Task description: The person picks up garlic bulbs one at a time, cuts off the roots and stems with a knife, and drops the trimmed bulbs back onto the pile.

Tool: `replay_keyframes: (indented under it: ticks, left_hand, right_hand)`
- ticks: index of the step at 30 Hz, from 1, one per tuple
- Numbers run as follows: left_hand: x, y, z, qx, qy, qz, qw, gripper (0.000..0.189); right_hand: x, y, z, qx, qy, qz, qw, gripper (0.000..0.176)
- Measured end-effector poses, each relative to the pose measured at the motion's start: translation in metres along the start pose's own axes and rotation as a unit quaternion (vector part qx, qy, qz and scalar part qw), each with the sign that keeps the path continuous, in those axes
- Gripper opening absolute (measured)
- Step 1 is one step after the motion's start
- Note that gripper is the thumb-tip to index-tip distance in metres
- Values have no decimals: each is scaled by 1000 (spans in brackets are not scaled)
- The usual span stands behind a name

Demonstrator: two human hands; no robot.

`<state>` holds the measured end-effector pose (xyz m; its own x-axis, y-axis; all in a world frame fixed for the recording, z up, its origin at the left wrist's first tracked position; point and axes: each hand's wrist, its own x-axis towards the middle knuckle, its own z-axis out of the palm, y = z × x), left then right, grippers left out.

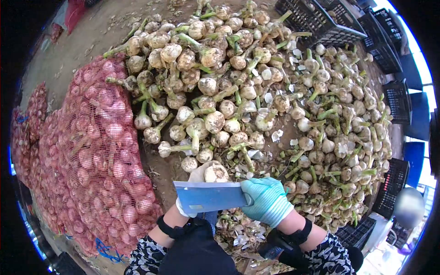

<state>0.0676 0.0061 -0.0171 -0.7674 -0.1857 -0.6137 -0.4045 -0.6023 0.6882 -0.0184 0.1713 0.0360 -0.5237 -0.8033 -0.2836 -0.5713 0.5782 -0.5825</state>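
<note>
My right hand, in a teal and white knitted glove, is wrapped around the handle of a broad cleaver. The blade extends to the left with its flat side facing up toward me. Behind it, my left hand in a pale glove holds a garlic bulb, and the blade covers most of that hand. Just beyond the bulb lies the near edge of a large heap of garlic with stems, dirt and roots on it. Trimmed scraps lie below the cleaver, in front of my body.
Red mesh sacks full of bulbs stand along the left. A second heap of garlic with short stems spreads on the right. Black plastic crates line the back and right edge, and a blurred person is at far right.
</note>
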Motion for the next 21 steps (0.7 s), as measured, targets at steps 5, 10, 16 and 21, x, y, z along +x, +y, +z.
replay_keyframes:
  ticks: [5, 10, 16, 21]
  left_hand:
    - [-5, -14, -8, 219, 19, 221, 950, 54]
    - [-7, -14, -8, 261, 23, 187, 947, 54]
    - [-7, -13, -19, 312, -82, 318, 891, 45]
    - [-11, 30, 5, 207, 13, 159, 965, 23]
  right_hand:
    - [2, -8, -6, -29, -37, 16, 999, 17]
    - [-2, -7, 0, -13, -13, 31, 999, 11]
    - [1, 4, 3, -71, -27, 70, 995, 13]
    - [-21, 80, 27, 163, 138, 265, 940, 18]
